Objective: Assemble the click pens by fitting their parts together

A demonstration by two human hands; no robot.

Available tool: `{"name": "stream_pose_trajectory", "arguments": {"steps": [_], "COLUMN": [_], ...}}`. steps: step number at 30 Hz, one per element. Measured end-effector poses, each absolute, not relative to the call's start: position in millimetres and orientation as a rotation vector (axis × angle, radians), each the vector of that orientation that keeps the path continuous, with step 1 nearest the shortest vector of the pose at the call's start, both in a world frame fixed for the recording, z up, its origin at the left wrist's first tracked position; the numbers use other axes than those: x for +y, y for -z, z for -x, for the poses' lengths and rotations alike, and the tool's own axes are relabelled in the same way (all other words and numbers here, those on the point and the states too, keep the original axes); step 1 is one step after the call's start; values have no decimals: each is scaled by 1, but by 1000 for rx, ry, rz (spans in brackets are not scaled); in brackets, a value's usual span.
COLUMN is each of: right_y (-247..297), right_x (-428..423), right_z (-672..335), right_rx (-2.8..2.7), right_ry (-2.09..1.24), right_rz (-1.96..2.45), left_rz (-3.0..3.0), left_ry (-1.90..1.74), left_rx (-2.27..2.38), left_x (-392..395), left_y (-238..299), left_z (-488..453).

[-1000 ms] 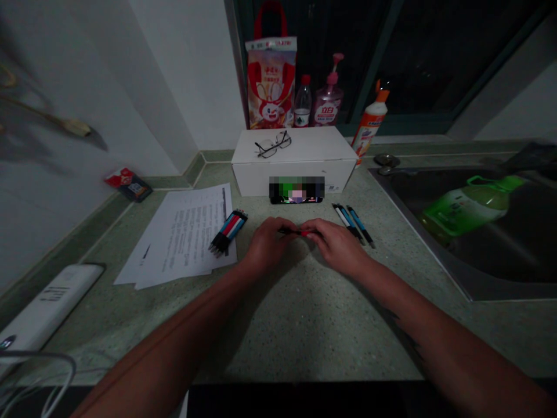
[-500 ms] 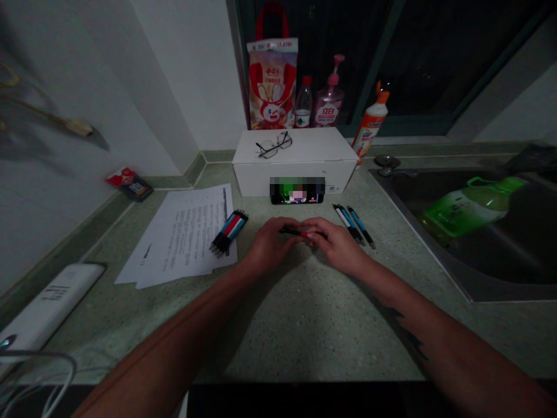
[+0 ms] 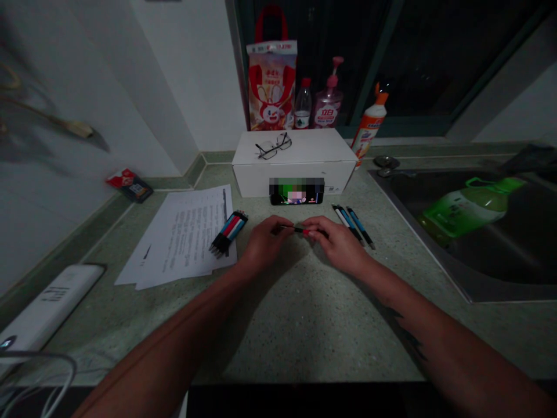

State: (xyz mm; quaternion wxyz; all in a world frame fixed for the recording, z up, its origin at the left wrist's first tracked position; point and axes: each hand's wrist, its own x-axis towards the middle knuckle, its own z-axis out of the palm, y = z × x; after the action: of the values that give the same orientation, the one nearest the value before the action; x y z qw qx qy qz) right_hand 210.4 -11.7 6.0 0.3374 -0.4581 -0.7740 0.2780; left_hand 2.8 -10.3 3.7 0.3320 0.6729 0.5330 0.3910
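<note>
"Where is the pen (image 3: 300, 230) held?"
"Over the counter (image 3: 278, 325), pinched at one end by the left hand (image 3: 265, 241), and near its red part by the right hand (image 3: 333, 241)."
"How should it be handled?"
"Probably light, stiff, slightly slick; best pinched near both ends."
"How is it pointed?"
"Left to right; the tip cannot be made out."

The left forearm (image 3: 187, 325) is bare; the bare right forearm (image 3: 429, 313) bears dark, jagged markings (image 3: 416, 343).
</note>
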Motion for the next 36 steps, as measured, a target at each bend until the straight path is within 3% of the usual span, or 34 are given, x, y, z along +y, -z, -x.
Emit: {"name": "stream_pose_trajectory", "arguments": {"steps": [36], "right_y": [-12], "right_x": [-11], "right_z": [-215], "right_rx": [-2074], "right_ry": [-693], "right_rz": [1167], "left_rz": [-1840], "left_ry": [-1036], "left_rx": [1435], "left_x": [-9], "left_y": [-2], "left_z": [1]}}
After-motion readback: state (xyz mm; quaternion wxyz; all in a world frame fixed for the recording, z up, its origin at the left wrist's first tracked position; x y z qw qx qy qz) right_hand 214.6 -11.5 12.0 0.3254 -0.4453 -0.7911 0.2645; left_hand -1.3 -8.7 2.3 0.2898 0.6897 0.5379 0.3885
